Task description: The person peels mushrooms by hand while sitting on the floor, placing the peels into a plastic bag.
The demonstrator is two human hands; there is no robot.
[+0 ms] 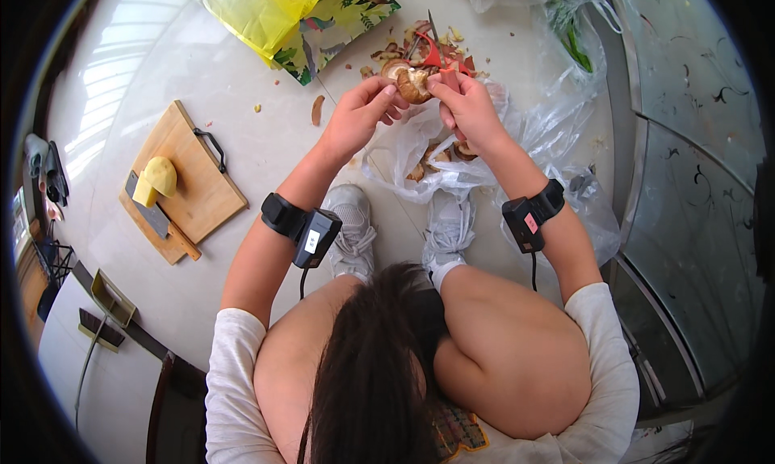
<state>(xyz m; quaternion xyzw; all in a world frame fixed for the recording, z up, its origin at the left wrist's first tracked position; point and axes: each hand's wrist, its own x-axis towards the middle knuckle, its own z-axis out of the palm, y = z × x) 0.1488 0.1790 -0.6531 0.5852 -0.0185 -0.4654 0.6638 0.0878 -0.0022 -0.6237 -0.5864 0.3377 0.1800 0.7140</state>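
Note:
Between both hands is a brown shiitake mushroom [413,87], its pale underside partly in view. My left hand [363,110] pinches its left edge between thumb and fingers. In my right hand [469,107] is the red handle of a knife [449,79], its narrow dark blade pointing away from me; the right thumb also touches the mushroom. A second mushroom [393,68] lies just beyond, partly covered. Below my hands, a thin clear plastic bag [402,155] lies open with several mushrooms [437,156] in it.
Peel scraps [387,53] and a red tool [431,53] lie beyond my hands. A yellow printed bag [260,16] is at upper left. A wooden cutting board [203,204] carries a cleaver [154,219] and peeled potato pieces [160,175]. Another plastic bag holds greens [575,47]; glossy cabinet doors [696,222] flank the right.

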